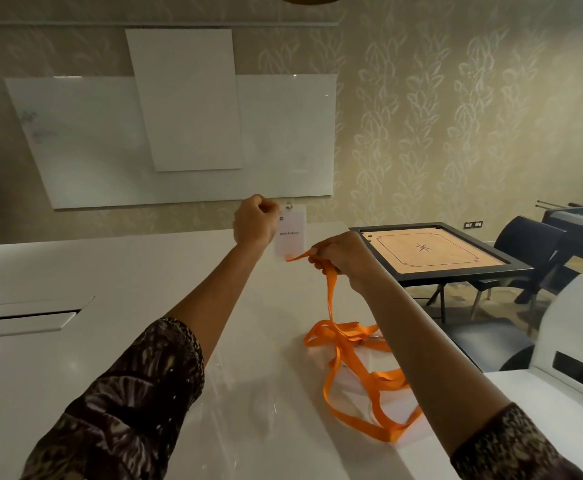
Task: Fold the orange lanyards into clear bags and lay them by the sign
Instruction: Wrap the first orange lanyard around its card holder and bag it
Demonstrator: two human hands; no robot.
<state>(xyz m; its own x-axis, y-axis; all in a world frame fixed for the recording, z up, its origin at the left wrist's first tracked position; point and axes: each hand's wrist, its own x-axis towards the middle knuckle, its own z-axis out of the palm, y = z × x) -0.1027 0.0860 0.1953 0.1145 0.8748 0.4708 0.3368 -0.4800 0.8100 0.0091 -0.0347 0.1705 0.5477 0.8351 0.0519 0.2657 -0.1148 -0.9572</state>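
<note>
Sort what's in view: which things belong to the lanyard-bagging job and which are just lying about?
Job: left hand pinching the clear bag; right hand holding the orange lanyards, which trail onto the white table.
Lying about: carrom board, wall boards, dark chair, foosball table.

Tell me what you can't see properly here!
Head view:
- Name card in the clear bag: words too small and blurred.
- Orange lanyard: one stretch hidden inside the right hand.
- Left hand: fingertips hidden behind its knuckles.
- Sign: nowhere in the frame.
</note>
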